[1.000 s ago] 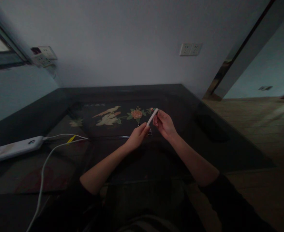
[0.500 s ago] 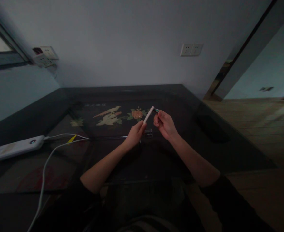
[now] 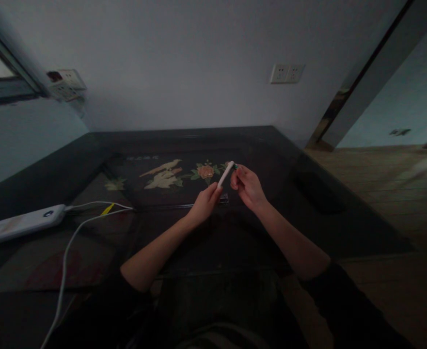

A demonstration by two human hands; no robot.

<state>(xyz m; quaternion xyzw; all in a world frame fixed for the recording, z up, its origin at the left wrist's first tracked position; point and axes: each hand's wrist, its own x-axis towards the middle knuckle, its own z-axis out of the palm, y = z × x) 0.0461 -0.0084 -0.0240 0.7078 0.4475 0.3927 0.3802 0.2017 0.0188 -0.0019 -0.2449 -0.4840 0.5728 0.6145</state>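
Head view is dim; a small greenish piece (image 3: pixel 236 166), perhaps a cap, is pinched in the right hand (image 3: pixel 247 186), mostly hidden by fingers. White pen-like stick (image 3: pixel 225 174) is gripped at its lower end by the left hand (image 3: pixel 205 203), over the table (image 3: pixel 308 228) middle. Power bank (image 3: pixel 22 223) and cable (image 3: pixel 68 252) lie at the left edge.

Home room — dark lacquered table (image 3: pixel 271 145) with inlaid bird-and-flower panel (image 3: pixel 169 175), wall sockets (image 3: pixel 286 73), wooden floor (image 3: pixel 391 184)
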